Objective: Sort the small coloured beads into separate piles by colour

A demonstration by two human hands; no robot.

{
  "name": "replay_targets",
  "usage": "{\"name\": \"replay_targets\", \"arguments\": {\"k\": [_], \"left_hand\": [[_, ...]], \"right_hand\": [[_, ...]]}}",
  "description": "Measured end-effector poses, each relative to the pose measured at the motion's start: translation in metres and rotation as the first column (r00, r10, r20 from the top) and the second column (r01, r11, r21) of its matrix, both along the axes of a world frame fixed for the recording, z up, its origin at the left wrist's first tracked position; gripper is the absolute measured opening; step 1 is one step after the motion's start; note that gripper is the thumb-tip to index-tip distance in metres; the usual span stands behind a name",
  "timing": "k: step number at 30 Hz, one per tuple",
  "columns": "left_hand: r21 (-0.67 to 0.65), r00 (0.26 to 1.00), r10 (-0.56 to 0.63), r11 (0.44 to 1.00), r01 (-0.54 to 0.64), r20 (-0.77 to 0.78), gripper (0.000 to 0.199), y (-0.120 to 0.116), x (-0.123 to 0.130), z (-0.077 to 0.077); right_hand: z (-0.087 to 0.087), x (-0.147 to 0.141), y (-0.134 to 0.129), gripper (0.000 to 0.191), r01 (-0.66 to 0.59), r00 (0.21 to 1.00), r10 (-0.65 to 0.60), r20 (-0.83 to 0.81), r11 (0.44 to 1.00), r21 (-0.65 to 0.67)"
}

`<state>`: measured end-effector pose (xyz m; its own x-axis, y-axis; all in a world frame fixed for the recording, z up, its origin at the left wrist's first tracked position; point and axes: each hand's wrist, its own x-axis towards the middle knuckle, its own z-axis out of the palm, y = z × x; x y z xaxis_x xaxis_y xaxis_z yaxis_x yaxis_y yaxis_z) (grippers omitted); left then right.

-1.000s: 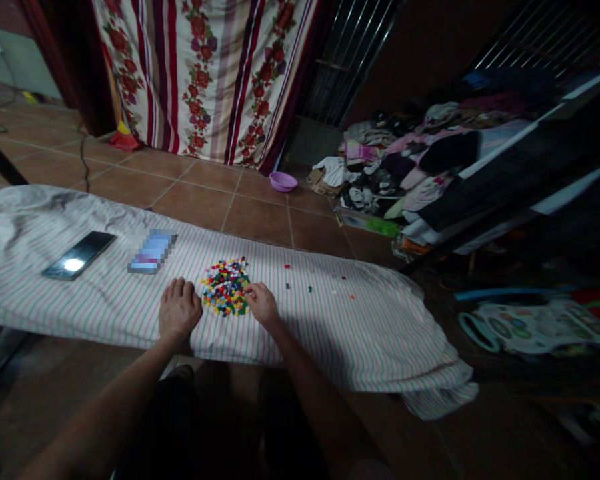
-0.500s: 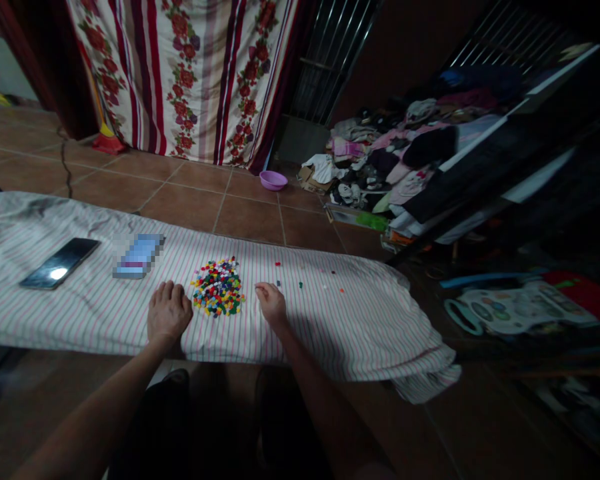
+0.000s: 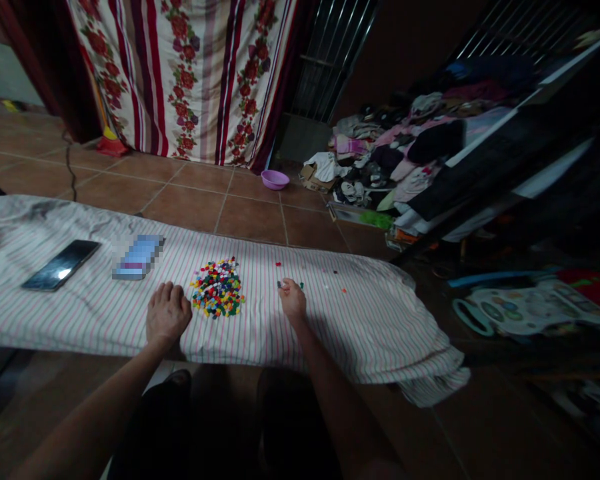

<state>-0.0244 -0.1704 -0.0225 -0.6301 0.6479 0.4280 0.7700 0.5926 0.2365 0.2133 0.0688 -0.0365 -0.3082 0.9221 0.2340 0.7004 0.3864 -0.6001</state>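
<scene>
A pile of small multicoloured pieces (image 3: 217, 288), like tiny bricks or beads, lies on a striped cloth (image 3: 260, 333). My left hand (image 3: 169, 312) rests flat on the cloth just left of the pile, holding nothing. My right hand (image 3: 293, 301) is to the right of the pile with thumb and fingers pinched; whatever is between them is too small to make out. Close to its fingertips are a dark grey piece (image 3: 279, 284) and a green piece (image 3: 302, 285). A red piece (image 3: 278, 264), an orange piece (image 3: 344, 291) and a dark piece (image 3: 335, 272) lie spread out around there.
On the left of the cloth lie a dark phone (image 3: 63, 265) and a second, blurred-out device (image 3: 139, 257). Beyond the cloth's far edge, a purple basin (image 3: 275, 179) sits on the tiled floor, near a heap of clothes (image 3: 380, 153). A floral curtain (image 3: 180, 80) hangs behind.
My right hand has moved right, away from the pile and over to the separate pieces, still pinched. My left hand stays in place.
</scene>
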Motion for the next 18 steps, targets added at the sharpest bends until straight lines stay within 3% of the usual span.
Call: {"name": "replay_targets", "arguments": {"k": [10, 18], "left_hand": [[-0.005, 0.999, -0.005, 1.000, 0.005, 0.050, 0.034, 0.0001, -0.0009, 0.0002], [0.005, 0.996, 0.001, 1.000, -0.002, 0.084, 0.034, 0.0010, -0.0001, 0.0018]], "right_hand": [[0.0033, -0.0029, 0.0056, 0.025, -0.037, 0.998, 0.038, 0.044, 0.999, -0.017], [0.0046, -0.0005, 0.0080, 0.030, -0.046, 0.999, 0.046, -0.006, 0.997, -0.065]]}}
